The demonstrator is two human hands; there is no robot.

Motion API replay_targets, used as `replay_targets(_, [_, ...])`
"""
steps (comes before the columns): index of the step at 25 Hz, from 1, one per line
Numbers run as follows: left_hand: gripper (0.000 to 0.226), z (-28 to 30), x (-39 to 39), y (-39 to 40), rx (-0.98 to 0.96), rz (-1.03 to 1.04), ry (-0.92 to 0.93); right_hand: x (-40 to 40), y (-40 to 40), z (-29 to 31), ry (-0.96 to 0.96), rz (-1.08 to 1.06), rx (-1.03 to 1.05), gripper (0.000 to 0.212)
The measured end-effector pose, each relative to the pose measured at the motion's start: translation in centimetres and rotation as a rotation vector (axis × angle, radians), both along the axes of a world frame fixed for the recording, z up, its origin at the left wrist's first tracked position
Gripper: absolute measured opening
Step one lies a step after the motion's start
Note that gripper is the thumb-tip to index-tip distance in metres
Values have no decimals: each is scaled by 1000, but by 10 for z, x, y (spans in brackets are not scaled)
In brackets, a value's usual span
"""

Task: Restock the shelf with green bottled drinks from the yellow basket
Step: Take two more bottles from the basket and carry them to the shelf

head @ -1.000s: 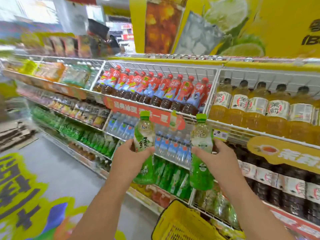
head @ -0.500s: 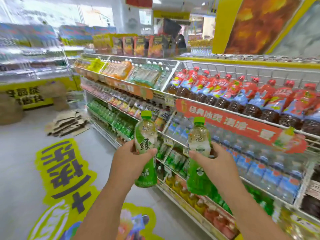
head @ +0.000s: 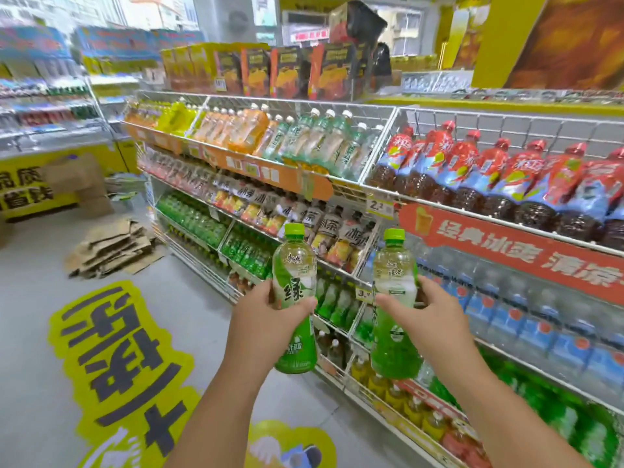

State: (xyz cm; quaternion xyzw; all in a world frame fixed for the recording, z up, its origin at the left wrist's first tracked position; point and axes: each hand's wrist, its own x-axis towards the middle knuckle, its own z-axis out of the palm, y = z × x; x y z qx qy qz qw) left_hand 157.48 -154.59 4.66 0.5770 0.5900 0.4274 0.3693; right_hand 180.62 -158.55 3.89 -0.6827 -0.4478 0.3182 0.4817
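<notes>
Gripping one green bottle each, both upright, in front of the shelf (head: 341, 184): left hand (head: 266, 325) wraps left bottle (head: 294, 298), label w/ big green "绿"; right hand (head: 429, 319) wraps right bottle (head: 393, 298), small print unreadable. Red shelf banner (head: 506, 251) reads "经典冰爽 清凉". Price tag (head: 380, 208) "2.2". Wire shelf bins hold red-label, blue-label & green drinks.

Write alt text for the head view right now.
Each hand, left hand and right hand, grips an upright green bottle, left bottle and right bottle, held up in front of a drinks shelf. Flattened cardboard lies on the floor down the aisle.
</notes>
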Motion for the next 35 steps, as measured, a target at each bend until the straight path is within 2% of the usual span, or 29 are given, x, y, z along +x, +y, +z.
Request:
replay_targets(5, [21, -22, -5, 103, -37, -54, 22, -23, 115, -29, -10, -12, -9, 77])
replay_targets(8, [23, -33, -9, 165, -75, -81, 30, -28, 175, -41, 23, -37, -20, 95])
replay_targets(14, [22, -61, -23, 277, -137, -131, 12, -31, 250, -59, 6, -141, -75, 88])
replay_targets(23, [23, -101, -84, 443, -164, -441, 36, -114, 344, -85, -26, -455, -148, 93])
replay_targets(27, [26, -141, -106, 480, -202, -538, 65, -156, 363, -111, -8, -590, -210, 89])
replay_targets(31, [27, -189, -109, 488, -303, -601, 74, -181, 358, -161, 56, -691, -268, 64])
replay_targets(35, [30, -243, -93, 476, -367, -632, 57, -190, 352, -227, 79, -759, -365, 92])
